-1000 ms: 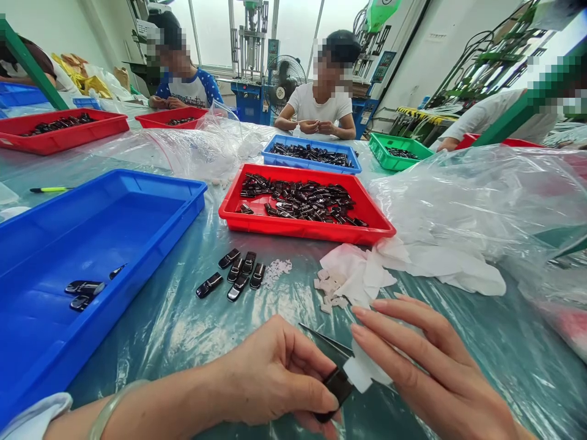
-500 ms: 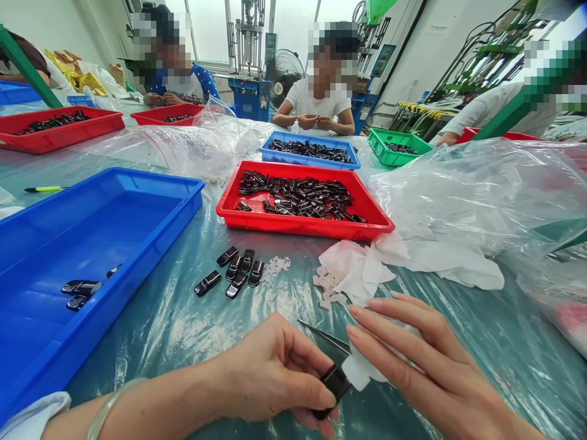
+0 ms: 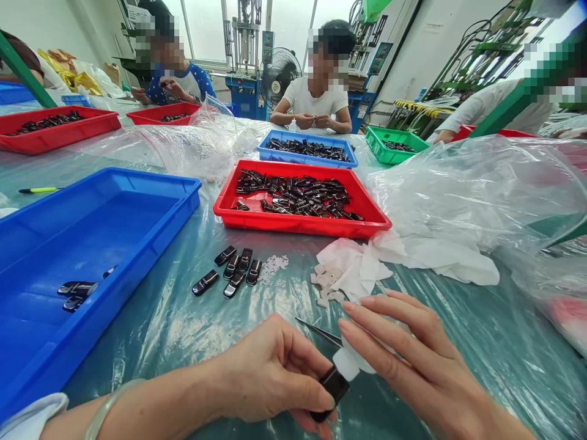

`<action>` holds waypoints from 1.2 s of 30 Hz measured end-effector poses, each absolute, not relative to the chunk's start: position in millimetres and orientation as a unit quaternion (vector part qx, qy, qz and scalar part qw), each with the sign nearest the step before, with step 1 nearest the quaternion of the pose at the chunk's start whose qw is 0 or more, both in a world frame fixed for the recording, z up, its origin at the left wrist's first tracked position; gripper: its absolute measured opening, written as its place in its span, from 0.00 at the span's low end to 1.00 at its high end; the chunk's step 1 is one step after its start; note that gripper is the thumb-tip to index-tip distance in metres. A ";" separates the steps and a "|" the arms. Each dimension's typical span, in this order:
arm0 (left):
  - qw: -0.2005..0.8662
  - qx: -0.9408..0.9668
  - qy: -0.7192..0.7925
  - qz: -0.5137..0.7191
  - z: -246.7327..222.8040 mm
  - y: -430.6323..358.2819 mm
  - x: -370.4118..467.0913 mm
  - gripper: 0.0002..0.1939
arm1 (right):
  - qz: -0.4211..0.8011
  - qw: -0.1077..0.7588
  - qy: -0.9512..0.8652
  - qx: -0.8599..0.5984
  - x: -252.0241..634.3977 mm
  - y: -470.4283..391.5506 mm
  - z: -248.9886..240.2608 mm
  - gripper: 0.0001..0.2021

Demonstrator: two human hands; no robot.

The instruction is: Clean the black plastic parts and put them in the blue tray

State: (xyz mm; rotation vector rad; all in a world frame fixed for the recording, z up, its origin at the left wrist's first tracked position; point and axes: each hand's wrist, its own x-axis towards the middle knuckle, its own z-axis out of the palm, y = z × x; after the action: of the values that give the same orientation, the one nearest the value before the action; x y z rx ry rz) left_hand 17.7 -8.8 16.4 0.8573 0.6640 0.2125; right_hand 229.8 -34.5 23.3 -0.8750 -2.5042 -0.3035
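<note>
- Fan: behind table, front of windows.
- Blue machine: just left of fan, tall metal frame on top.
- Person in white T-shirt: far side of table, both hands held close together.
- Person in blue-and-white top: further left, one hand raised.
- White sleeve: far right, partly behind slanted green bar.
- Second green bar: left edge, also slanted.
- Pen: lying on table, left side.
- Clear bags: crumpled, right side.
- Yellow bags: back left, near wall.
</note>
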 end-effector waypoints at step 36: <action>0.847 0.403 0.307 0.161 14.5 -9.3 15.1 0.09 | -0.032 0.344 -0.830 -0.437 235.6 -21.5 10.4 0.19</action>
State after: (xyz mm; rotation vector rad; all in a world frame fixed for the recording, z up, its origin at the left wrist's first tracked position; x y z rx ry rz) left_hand 15.1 -9.3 14.5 0.8494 0.6466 0.3402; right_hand 235.6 -21.5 10.4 -1.1361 -2.1559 -0.0840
